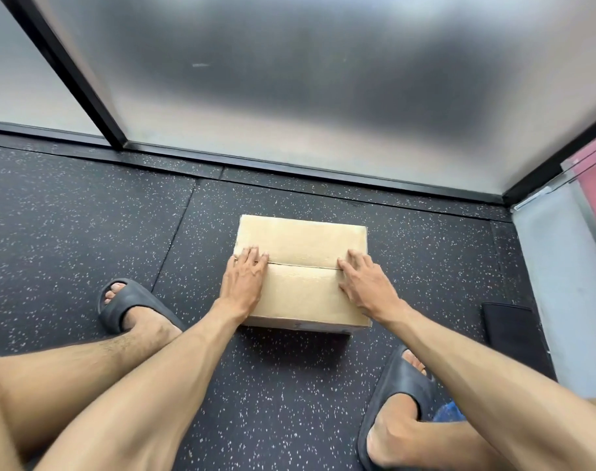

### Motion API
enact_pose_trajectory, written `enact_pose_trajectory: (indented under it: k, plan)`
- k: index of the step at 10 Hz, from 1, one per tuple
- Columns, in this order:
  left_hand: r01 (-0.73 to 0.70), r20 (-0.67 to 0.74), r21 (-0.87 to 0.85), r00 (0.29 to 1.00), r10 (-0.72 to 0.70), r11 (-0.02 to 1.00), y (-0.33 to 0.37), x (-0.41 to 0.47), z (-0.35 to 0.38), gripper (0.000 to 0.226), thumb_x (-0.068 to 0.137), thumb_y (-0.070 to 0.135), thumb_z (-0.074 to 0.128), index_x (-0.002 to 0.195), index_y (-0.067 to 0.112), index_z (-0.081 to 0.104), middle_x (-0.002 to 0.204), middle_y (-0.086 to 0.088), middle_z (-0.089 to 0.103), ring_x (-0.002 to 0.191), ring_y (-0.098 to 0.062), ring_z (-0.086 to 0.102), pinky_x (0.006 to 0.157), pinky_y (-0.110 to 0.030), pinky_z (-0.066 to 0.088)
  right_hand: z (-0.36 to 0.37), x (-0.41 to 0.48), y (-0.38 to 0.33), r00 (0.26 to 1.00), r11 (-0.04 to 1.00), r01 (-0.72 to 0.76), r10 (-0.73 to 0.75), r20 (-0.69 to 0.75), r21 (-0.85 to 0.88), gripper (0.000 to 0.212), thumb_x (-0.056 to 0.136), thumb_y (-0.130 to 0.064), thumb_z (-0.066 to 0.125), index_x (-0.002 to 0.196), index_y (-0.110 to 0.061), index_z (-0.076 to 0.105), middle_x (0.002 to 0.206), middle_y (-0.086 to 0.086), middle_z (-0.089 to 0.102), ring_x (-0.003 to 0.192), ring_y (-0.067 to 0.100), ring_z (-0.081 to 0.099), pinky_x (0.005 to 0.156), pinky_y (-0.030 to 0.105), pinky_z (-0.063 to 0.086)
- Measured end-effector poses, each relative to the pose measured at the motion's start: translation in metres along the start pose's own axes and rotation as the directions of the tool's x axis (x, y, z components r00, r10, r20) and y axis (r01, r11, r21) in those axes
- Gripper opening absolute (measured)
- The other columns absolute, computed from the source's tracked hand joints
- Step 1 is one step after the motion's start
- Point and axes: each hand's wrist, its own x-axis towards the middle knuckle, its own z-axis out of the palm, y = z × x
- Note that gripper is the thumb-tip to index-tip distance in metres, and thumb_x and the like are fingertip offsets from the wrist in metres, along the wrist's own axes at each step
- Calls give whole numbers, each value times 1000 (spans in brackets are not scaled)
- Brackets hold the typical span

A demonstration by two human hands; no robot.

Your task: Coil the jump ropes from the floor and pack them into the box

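Box (300, 297): cardboard, on speckled dark floor (86, 215), both top flaps folded down, contents hidden. Flap seam (303, 265) runs across the lid directly under the fingertips of both hands. Left hand (244, 283): palm down on the lid's left end, fingers (252, 256) straight and close together, lying flat across the seam, gripping nothing. Right hand (366, 287): palm down on the right end, fingers (356, 258) straight, slightly spread, tips just past the seam, gripping nothing. Bare lid shows between the 2 sets of fingers. Beyond the fingertips: far flap, then floor, then a black frame rail (290, 168) under a frosted panel (290, 79). Behind the wrists: 2 feet in dark slides, left slide (126, 304) outboard of the left fingers, right slide (398, 382) nearer the camera than the right fingers. Flat black object (509, 331) well right of the right fingers.
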Motion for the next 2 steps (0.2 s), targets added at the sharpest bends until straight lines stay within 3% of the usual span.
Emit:
enact_pose_trajectory:
  k: [1,2]
  plan:
    - [0,30,-14,1000,1,1000,5,10,-22,48,93,-5,37,135,12,51,140,-14,48,129,-31,44,108,-47,40,-14,11,-8,999,999,-37,37,33,-2,38,98,-25,43,132,-8,50,134,16,44,123,31,45,99,45,45]
    - [-30,21,13,999,30,999,6,18,-43,29,92,1,43,112,11,61,115,-10,58,105,-28,53,91,-42,47,-32,17,-10,997,995,-82,82,14,61,33,98,-24,40,124,-8,54,125,15,51,115,31,49,96,45,45]
